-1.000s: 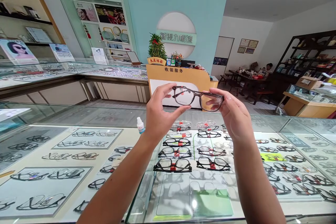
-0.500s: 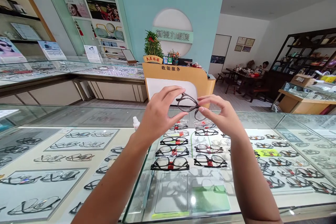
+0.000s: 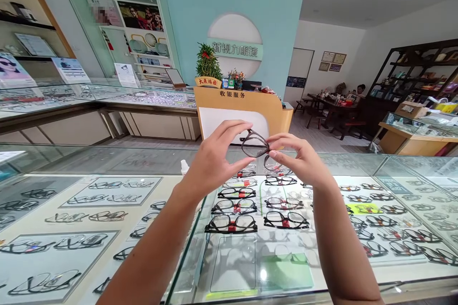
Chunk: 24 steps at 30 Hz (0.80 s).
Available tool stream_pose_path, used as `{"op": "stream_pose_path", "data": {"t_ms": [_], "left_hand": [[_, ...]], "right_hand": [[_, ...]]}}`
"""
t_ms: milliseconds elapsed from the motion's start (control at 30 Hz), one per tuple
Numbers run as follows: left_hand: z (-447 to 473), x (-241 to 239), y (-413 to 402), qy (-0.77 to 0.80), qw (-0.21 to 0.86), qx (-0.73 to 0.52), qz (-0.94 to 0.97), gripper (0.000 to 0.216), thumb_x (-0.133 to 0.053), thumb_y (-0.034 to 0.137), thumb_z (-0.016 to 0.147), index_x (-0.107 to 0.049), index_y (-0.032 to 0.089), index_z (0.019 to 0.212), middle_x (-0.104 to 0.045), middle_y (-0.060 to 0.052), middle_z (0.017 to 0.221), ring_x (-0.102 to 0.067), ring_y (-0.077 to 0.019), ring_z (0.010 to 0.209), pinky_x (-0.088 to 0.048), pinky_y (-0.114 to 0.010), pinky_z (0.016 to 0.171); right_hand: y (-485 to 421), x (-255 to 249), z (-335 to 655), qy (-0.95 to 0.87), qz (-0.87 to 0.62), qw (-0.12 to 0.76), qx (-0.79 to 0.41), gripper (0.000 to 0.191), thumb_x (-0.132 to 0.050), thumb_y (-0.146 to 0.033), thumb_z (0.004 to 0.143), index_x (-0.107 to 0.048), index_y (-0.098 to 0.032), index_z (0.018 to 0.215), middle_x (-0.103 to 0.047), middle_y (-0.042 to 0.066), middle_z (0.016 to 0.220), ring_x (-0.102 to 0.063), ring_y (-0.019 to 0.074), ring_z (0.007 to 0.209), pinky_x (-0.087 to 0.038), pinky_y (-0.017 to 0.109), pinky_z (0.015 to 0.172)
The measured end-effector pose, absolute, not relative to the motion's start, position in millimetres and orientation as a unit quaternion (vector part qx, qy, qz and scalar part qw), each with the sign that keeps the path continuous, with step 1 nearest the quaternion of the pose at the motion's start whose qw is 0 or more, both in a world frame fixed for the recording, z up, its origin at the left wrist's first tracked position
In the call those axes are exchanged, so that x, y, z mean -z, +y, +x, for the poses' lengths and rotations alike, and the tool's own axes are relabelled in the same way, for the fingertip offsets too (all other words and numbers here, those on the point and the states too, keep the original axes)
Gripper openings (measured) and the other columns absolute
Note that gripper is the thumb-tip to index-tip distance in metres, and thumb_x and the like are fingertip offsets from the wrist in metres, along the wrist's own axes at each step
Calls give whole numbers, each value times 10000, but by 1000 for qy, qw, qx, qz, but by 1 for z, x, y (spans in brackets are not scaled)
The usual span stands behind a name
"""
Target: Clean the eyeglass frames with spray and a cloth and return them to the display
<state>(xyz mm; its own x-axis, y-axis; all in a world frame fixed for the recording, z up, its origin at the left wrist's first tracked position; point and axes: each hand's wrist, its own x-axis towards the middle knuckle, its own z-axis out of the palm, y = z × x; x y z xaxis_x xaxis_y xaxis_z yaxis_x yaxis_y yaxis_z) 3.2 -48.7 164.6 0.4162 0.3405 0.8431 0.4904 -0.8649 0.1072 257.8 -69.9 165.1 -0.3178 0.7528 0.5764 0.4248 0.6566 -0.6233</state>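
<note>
I hold a pair of dark-framed glasses [image 3: 255, 145] up at chest height over a glass display counter [image 3: 229, 267]. My left hand [image 3: 214, 159] pinches the left end of the frame between thumb and fingers. My right hand [image 3: 300, 162] pinches the frame near its middle and right lens. The glasses are turned at an angle, so only one lens shows clearly. Below my hands, rows of glasses [image 3: 257, 205] lie inside the counter.
A small white dropper bottle [image 3: 184, 167] stands on the counter by my left wrist. A wooden cashier desk [image 3: 246, 109] with a small tree stands beyond. More glass cases run along the left and right. A person sits at a table [image 3: 332, 105] at the back right.
The glasses have turned from facing me flat to an angled position. My right hand has slid from the frame's right end in toward its middle, and both hands have come closer together.
</note>
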Motion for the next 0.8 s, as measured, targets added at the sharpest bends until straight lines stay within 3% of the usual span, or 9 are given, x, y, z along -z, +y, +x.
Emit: {"op": "stream_pose_path", "data": {"t_ms": [233, 500, 700, 800], "left_hand": [[4, -162, -45, -239, 2, 502, -831, 617, -801, 290, 892, -569, 296, 1464, -654, -95, 1419, -637, -289, 1311, -605, -466, 1069], [5, -156, -39, -220, -144, 527, -808, 639, -823, 317, 875, -595, 299, 1471, -642, -116, 1434, -650, -296, 1318, -628, -437, 1057], [4, -153, -35, -209, -218, 526, -795, 686, -856, 333, 850, -586, 297, 1480, -641, -126, 1439, -713, -274, 1195, -612, -455, 1071], [8, -152, -35, -214, -203, 531, -794, 750, -859, 344, 842, -538, 311, 1519, -612, -131, 1489, -706, -276, 1214, -602, -447, 1061]], "right_hand": [[-68, -164, 253, -785, -370, 461, -184, 165, -702, -406, 984, -790, -266, 984, -745, 77, 1315, -679, 260, 1220, -521, 468, 1049], [-60, -159, 252, -767, -331, 477, -274, 154, -740, -423, 957, -801, -282, 975, -733, 52, 1407, -668, 259, 1310, -459, 512, 1169], [-58, -157, 252, -752, -302, 471, -350, 206, -762, -438, 942, -813, -241, 970, -822, 49, 1100, -740, 214, 1026, -558, 412, 990], [-56, -156, 252, -739, -306, 488, -350, 233, -780, -456, 919, -825, -231, 959, -824, 59, 1070, -740, 216, 1003, -568, 395, 955]]}}
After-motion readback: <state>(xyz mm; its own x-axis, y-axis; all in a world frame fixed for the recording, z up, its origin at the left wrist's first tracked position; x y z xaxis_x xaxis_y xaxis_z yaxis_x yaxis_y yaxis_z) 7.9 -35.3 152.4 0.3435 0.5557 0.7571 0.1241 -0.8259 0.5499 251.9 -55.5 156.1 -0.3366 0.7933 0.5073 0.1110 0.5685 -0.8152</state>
